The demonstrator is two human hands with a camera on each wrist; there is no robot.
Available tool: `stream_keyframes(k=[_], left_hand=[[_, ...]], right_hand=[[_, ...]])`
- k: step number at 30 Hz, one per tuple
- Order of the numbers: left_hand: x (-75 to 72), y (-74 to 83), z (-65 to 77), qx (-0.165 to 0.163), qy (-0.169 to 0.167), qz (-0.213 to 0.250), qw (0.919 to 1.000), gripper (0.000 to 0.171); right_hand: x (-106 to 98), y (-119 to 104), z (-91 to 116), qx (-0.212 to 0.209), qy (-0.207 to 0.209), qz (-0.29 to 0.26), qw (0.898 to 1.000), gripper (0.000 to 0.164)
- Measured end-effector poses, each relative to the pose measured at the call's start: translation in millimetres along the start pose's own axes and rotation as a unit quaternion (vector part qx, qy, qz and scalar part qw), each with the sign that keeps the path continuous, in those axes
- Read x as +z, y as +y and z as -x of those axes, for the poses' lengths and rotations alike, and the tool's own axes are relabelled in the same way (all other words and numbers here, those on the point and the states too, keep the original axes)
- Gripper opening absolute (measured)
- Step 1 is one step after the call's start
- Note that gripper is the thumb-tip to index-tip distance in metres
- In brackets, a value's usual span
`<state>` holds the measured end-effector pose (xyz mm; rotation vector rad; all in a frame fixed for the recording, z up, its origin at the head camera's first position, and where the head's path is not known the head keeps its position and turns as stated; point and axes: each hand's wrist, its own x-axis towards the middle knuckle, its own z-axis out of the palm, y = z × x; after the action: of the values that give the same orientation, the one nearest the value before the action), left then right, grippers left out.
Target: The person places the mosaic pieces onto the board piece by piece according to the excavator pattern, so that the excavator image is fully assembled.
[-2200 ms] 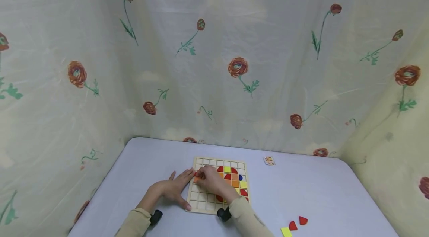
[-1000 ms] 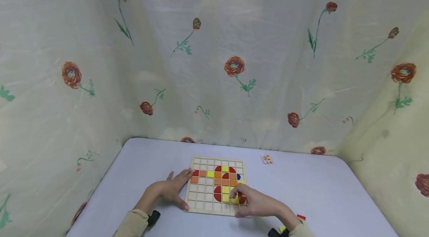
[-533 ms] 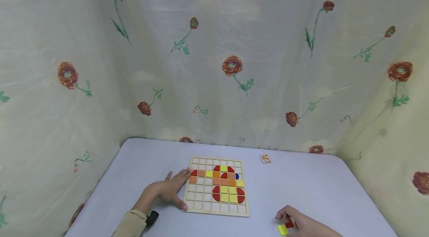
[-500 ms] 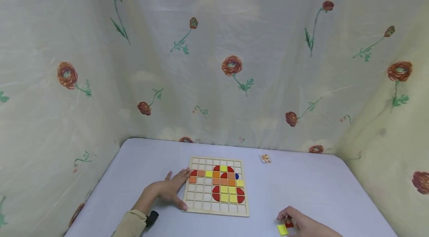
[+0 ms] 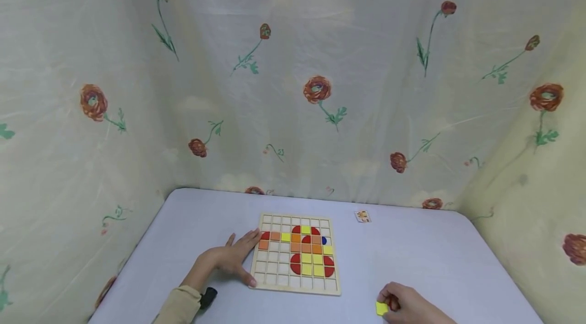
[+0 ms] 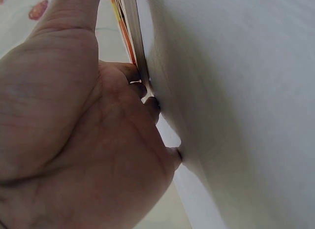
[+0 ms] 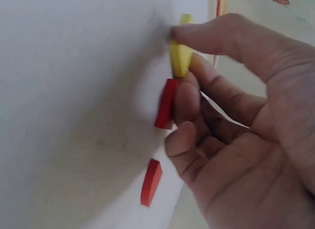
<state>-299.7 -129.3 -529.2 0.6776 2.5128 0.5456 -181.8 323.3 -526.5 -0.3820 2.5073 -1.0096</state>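
Observation:
My right hand (image 5: 409,306) pinches a square yellow tile (image 5: 381,308) between thumb and index finger, low on the table at the right. In the right wrist view, the yellow tile (image 7: 182,54) stands tilted. A red quarter-circle tile (image 7: 166,106) lies by the curled fingers; a second red quarter-circle tile (image 7: 151,182) lies apart on the table. My left hand (image 5: 229,259) rests with fingers spread against the left edge of a wooden grid board (image 5: 297,290). Red, orange and yellow tiles and one blue tile (image 5: 324,240) fill some of the board's cells.
A small picture card (image 5: 362,216) lies on the white table (image 5: 206,212), beyond the board to the right. A flowered curtain (image 5: 293,125) surrounds the back and sides of the table. A black wrist camera (image 5: 208,297) sits by the left sleeve.
My right hand has gone from the board's upper left, across its right side, to the loose tiles, and now pinches the yellow one. The left hand stays at the board's edge.

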Motion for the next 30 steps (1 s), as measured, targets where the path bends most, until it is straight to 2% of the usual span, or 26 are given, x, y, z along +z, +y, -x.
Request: stream_keyframes(k=[3,6,8,17,24,30], left_hand=[[-0.4,0.1,1.3,0.002,0.002,0.0,1.0,0.122],[-1.0,0.0,1.4,0.003,0.003,0.0,1.0,0.122],[-1.0,-0.2,1.2,0.003,0.003,0.0,1.0,0.123],[0.7,-0.7,-0.4,-0.002,0.002,0.0,1.0,0.123],[1.6,-1.2,-1.1,-0.003,0.002,-0.011,0.9999,0.122],[1.4,-2.6,-2.5,0.0,0.0,-0.02,0.9998,0.122]], right_hand=[[5,-9,-12,0.028,0.018,0.009,0.999,0.02],[12,-26,-29,0.033,0.035,0.028,0.998,0.024],[17,-41,-43,0.018,0.042,0.038,0.998,0.026],[53,-108,-115,-0.106,0.036,0.069,0.991,0.024],[79,-149,-167,-0.128,0.035,0.069,0.989,0.023],[96,-160,-195,-0.133,0.044,0.091,0.986,0.019]])
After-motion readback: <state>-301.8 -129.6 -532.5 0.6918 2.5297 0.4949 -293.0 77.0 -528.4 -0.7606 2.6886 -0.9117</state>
